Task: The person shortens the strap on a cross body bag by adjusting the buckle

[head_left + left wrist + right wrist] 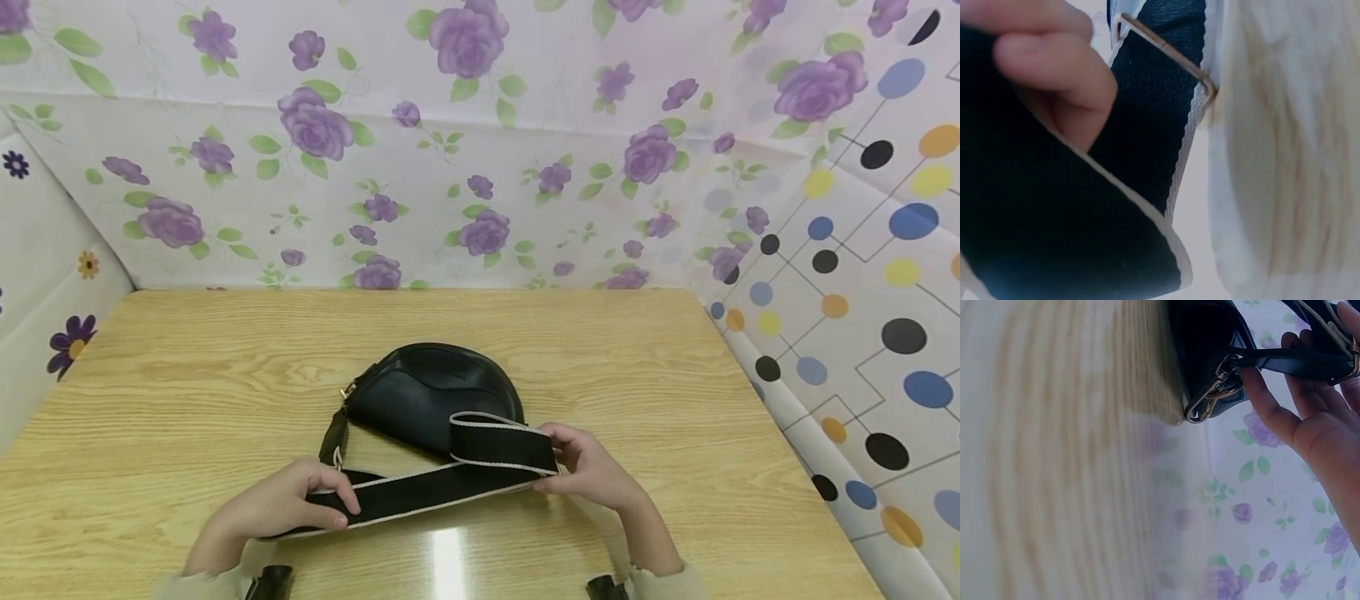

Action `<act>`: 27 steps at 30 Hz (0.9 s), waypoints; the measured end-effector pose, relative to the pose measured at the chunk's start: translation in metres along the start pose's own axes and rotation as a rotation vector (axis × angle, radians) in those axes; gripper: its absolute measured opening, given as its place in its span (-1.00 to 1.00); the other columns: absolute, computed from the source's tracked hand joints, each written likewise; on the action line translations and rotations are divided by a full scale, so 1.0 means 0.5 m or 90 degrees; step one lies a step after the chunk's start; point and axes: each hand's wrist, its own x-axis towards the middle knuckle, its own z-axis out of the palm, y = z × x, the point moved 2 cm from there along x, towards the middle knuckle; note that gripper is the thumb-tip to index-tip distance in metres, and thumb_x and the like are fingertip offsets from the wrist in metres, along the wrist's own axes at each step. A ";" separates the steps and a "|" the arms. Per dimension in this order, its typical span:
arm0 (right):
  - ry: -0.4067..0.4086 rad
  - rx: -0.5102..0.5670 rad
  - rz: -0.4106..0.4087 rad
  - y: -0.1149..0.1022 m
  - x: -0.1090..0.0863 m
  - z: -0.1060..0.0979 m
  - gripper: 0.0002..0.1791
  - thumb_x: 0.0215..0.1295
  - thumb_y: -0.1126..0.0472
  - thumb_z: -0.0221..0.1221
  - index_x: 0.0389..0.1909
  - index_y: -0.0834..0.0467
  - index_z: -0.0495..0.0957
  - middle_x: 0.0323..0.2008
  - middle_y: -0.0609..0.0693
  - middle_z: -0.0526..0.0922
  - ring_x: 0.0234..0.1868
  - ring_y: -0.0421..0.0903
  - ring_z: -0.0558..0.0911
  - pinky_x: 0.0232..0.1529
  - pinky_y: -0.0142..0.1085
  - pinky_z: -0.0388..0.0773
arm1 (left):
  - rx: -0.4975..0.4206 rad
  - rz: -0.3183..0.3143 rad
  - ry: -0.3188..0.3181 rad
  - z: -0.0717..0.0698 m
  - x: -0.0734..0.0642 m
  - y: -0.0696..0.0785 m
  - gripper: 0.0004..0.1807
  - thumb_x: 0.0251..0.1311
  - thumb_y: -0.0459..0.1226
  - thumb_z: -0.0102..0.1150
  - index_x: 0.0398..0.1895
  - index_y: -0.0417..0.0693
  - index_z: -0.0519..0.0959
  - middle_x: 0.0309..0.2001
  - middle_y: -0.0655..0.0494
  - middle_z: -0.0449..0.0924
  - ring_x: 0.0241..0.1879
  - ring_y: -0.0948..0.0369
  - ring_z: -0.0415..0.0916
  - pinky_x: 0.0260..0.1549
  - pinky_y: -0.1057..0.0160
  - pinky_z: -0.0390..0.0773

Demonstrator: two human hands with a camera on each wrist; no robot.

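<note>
A black half-moon handbag (435, 392) lies on the table, its wide black strap (420, 496) with pale edges stretched in front of it. My left hand (281, 500) grips the strap near its left end, thumb and fingers on either side of the band. In the left wrist view the band folds around the fingers, close to a metal buckle bar (1163, 47). At the strap's right end, by a looped fold, my right hand (592, 471) pinches it. The right wrist view shows a metal clasp (1207, 394) joining a narrow strap piece to the bag.
The wooden table (225, 358) is bordered at the back by a purple-flowered sheet (480, 192). A dotted sheet (862, 333) stands along the right side, and another flowered sheet (45, 250) on the left.
</note>
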 end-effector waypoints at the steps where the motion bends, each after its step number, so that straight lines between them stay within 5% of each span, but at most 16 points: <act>1: 0.001 0.000 -0.004 0.000 0.000 0.000 -0.63 -0.07 0.53 0.22 -0.17 0.30 0.43 -0.16 0.05 0.52 -0.16 -0.07 0.49 -0.12 -0.23 0.41 | 0.008 -0.001 0.002 0.001 0.003 -0.002 -0.91 0.05 -0.37 0.19 -0.35 -0.10 0.59 -0.37 0.15 0.59 -0.35 0.34 0.46 -0.37 0.30 0.48; 12: 0.000 0.006 -0.024 -0.001 0.000 -0.002 -0.65 -0.06 0.55 0.20 -0.19 0.33 0.41 -0.17 0.06 0.50 -0.19 -0.11 0.47 -0.17 -0.25 0.41 | 0.054 -0.086 -0.022 0.019 0.036 -0.003 -0.85 0.00 -0.23 0.24 -0.38 -0.10 0.63 -0.34 0.20 0.59 -0.31 0.37 0.41 -0.22 0.36 0.39; 20: -0.001 0.004 -0.020 0.002 0.000 -0.002 -0.65 -0.07 0.55 0.19 -0.18 0.36 0.41 -0.18 0.06 0.50 -0.19 -0.11 0.48 -0.17 -0.25 0.42 | 0.019 -0.036 -0.064 0.040 0.072 0.009 -0.85 0.08 -0.28 0.19 -0.30 -0.14 0.59 -0.30 0.12 0.58 -0.36 0.39 0.38 -0.18 0.34 0.40; 27: 0.004 0.002 -0.009 0.000 0.001 -0.001 -0.64 -0.07 0.54 0.19 -0.18 0.34 0.42 -0.17 0.07 0.51 -0.19 -0.09 0.49 -0.16 -0.26 0.42 | 0.022 -0.029 -0.056 0.058 0.103 0.022 -0.82 0.12 -0.27 0.15 -0.23 -0.14 0.57 -0.29 0.11 0.58 -0.47 0.42 0.25 -0.43 0.41 0.37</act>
